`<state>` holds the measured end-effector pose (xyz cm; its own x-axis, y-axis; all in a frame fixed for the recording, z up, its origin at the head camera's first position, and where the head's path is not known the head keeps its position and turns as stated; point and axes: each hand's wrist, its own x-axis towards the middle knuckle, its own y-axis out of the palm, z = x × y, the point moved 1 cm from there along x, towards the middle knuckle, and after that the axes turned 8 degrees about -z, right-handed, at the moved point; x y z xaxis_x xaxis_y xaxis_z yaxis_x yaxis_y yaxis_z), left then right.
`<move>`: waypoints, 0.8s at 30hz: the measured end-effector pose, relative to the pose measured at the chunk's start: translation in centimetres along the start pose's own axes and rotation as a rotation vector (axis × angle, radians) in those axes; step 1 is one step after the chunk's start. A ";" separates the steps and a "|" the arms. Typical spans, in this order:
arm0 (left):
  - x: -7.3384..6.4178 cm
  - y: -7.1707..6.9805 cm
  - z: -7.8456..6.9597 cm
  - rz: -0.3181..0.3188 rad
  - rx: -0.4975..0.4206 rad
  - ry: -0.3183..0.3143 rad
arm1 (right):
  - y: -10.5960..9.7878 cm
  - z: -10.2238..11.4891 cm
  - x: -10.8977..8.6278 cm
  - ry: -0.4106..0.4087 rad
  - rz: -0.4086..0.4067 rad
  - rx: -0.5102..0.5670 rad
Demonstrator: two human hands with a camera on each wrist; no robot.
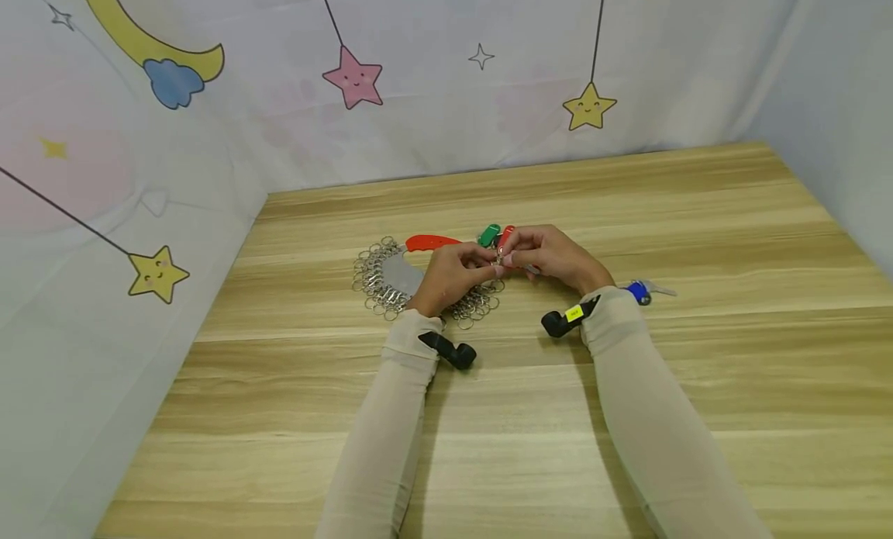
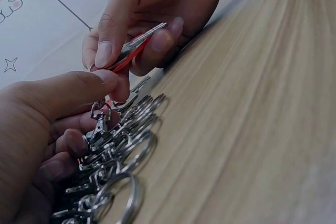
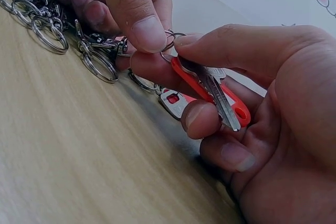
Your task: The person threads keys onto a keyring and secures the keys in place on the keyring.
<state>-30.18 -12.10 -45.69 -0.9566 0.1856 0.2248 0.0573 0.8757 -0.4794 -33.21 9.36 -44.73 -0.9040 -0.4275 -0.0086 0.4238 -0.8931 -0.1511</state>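
Note:
My right hand [image 1: 561,258] holds a silver key [image 3: 223,103] together with a red key tag [image 3: 241,113], the thumb pressing near their top end. From that end a small split ring [image 3: 177,33] runs to my left hand [image 1: 448,279], whose thumb and index finger pinch it. Beneath the left fingers, in the left wrist view, is a snap clasp [image 2: 101,121], one of many on a grey metal plate [image 1: 401,275] fringed with rings. The plate's red handle [image 1: 429,243] extends behind the left hand. Fingertips hide exactly how the ring and clasp meet.
A green key tag [image 1: 490,234] and another red tag [image 1: 508,231] lie just behind the hands. To the right, beyond my wrist, lies a blue key tag [image 1: 638,292] with its key [image 1: 663,290]. All rest on a wooden table [image 1: 516,446] before a patterned curtain [image 1: 432,136].

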 end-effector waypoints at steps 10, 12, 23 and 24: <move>0.1 0.0 0.0 -0.006 0.005 0.016 | -0.1 -0.1 0.1 -0.039 0.057 0.007; 0.1 0.0 0.0 -0.007 0.002 0.017 | -0.1 -0.1 0.1 -0.042 0.070 0.008; 0.2 0.1 0.1 -0.033 0.091 0.104 | -0.1 0.4 0.2 -0.005 -0.038 -0.142; 0.2 0.1 0.0 -0.042 0.100 0.124 | -0.1 0.5 0.3 -0.001 -0.047 -0.175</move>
<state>-30.34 -12.03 -45.70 -0.9146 0.2089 0.3463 -0.0164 0.8364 -0.5479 -33.45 9.26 -44.19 -0.9224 -0.3861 0.0032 0.3647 -0.8740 -0.3209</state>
